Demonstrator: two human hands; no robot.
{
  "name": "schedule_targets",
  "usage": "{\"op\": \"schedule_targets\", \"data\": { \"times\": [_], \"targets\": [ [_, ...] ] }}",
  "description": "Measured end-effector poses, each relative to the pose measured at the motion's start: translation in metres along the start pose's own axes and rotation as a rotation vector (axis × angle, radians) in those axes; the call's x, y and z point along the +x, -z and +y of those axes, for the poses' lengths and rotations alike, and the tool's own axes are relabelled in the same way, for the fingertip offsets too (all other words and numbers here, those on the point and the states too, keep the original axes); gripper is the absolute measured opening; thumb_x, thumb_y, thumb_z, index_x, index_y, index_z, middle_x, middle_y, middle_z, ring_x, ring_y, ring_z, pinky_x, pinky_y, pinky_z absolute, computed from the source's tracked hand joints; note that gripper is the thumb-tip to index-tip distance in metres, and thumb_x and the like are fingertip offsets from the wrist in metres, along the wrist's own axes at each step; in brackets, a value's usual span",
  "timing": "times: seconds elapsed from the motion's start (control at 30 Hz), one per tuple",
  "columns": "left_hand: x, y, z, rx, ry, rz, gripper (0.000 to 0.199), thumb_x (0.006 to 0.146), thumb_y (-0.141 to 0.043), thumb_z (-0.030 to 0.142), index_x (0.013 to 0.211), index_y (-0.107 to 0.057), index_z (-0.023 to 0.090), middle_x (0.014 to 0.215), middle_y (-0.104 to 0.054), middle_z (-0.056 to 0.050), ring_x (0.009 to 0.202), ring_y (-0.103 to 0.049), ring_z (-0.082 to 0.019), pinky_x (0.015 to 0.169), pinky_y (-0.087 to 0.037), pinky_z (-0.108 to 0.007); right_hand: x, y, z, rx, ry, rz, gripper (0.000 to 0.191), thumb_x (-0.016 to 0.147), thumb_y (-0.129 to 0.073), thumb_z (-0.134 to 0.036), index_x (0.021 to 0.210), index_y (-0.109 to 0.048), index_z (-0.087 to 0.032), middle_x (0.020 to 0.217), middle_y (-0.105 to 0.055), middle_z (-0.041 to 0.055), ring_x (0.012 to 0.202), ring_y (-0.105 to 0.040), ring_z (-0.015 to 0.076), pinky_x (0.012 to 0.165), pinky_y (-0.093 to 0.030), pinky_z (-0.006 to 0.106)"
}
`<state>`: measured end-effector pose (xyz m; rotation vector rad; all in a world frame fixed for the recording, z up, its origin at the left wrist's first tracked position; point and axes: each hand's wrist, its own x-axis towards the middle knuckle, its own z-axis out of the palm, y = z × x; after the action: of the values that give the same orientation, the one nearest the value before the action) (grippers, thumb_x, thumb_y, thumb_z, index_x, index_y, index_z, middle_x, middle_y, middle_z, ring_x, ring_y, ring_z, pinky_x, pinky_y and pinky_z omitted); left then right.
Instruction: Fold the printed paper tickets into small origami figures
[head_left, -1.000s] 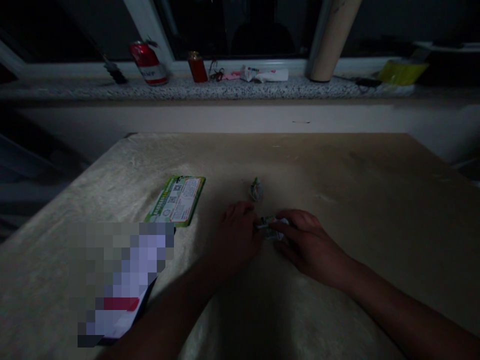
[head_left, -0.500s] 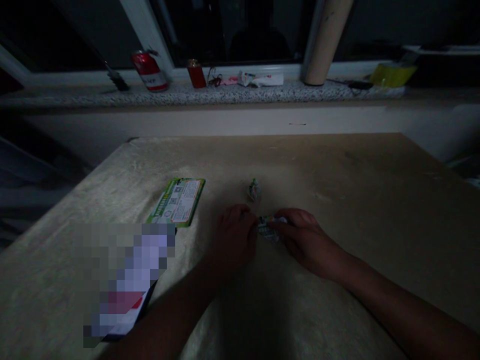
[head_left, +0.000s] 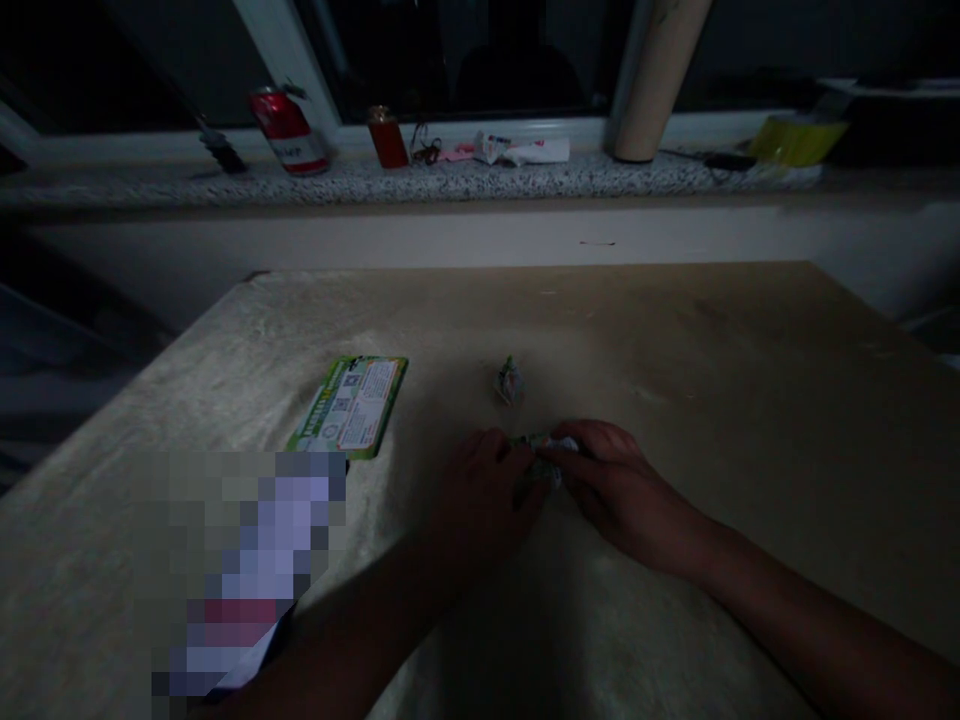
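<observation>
Between my hands is a small folded piece of printed paper or wrapper (head_left: 536, 441), green and white. My right hand (head_left: 611, 480) pinches its right end, thumb and fingers closed. From the left, the curled fingers of my left hand (head_left: 491, 485) press on it and cover much of it. Dim light hides its exact shape. Just beyond my hands, a small folded object (head_left: 509, 382) of similar green and white print stands on the table.
A green printed booklet or card (head_left: 351, 405) lies left on the table (head_left: 712, 380). Nearer sits a blurred-out device with a lit screen (head_left: 255, 550). Along the windowsill (head_left: 450, 183) are a red can (head_left: 289, 130), an orange-red lighter (head_left: 388, 138), crumpled paper, a cardboard tube (head_left: 660, 85) and a yellow item (head_left: 799, 138).
My left hand has moved right onto the folded piece and now covers more of it. My right hand keeps its pinch. The view has shifted slightly.
</observation>
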<state>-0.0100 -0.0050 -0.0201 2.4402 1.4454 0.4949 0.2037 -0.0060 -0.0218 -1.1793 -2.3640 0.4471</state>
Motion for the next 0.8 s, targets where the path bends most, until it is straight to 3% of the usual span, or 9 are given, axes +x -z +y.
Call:
{"op": "schedule_targets", "data": {
  "times": [0.27, 0.4, 0.53, 0.67, 0.8],
  "targets": [
    [-0.001, -0.001, 0.001, -0.047, 0.070, 0.010, 0.041, 0.085, -0.071, 0.054, 0.115, -0.068, 0.026, 0.113, -0.054, -0.009, 0.101, -0.054, -0.028, 0.090, -0.049, -0.047, 0.000, 0.002, 0.000, -0.011, 0.010, 0.000, 0.048, 0.095, -0.054, -0.013, 0.139, -0.062, -0.030, 0.130, -0.063, 0.0105, 0.122, -0.056, 0.0289, 0.103, -0.047, 0.049],
    [0.001, 0.000, 0.002, -0.025, 0.108, 0.016, 0.048, 0.081, -0.074, 0.058, 0.111, -0.066, 0.021, 0.114, -0.054, -0.011, 0.102, -0.055, -0.029, 0.092, -0.049, -0.048, -0.001, 0.002, 0.001, -0.013, 0.014, -0.010, 0.048, 0.096, -0.055, -0.013, 0.140, -0.061, -0.030, 0.130, -0.062, 0.0107, 0.121, -0.056, 0.0290, 0.102, -0.048, 0.050],
    [0.006, 0.006, 0.004, -0.025, 0.159, -0.001, 0.042, 0.082, -0.076, 0.050, 0.108, -0.065, 0.019, 0.113, -0.056, -0.010, 0.107, -0.056, -0.030, 0.095, -0.048, -0.047, -0.001, 0.003, 0.001, -0.017, 0.017, -0.024, 0.050, 0.096, -0.053, -0.013, 0.143, -0.058, -0.031, 0.131, -0.062, 0.0103, 0.121, -0.056, 0.0285, 0.102, -0.048, 0.049],
    [0.015, 0.014, 0.005, -0.032, 0.256, -0.086, 0.039, 0.080, -0.078, 0.051, 0.100, -0.068, 0.019, 0.107, -0.059, -0.009, 0.103, -0.059, -0.029, 0.089, -0.049, -0.044, -0.002, 0.003, 0.001, -0.023, 0.022, -0.019, 0.051, 0.096, -0.052, -0.011, 0.143, -0.058, -0.031, 0.132, -0.061, 0.0106, 0.122, -0.056, 0.0285, 0.102, -0.047, 0.050],
    [0.021, 0.017, 0.000, -0.065, 0.242, -0.112, 0.033, 0.079, -0.080, 0.049, 0.092, -0.070, 0.020, 0.100, -0.062, -0.006, 0.097, -0.061, -0.027, 0.085, -0.049, -0.040, -0.002, 0.001, 0.002, -0.026, 0.027, -0.017, 0.046, 0.098, -0.051, -0.014, 0.140, -0.061, -0.029, 0.132, -0.061, 0.0106, 0.122, -0.055, 0.0281, 0.103, -0.047, 0.049]
  ]
}}
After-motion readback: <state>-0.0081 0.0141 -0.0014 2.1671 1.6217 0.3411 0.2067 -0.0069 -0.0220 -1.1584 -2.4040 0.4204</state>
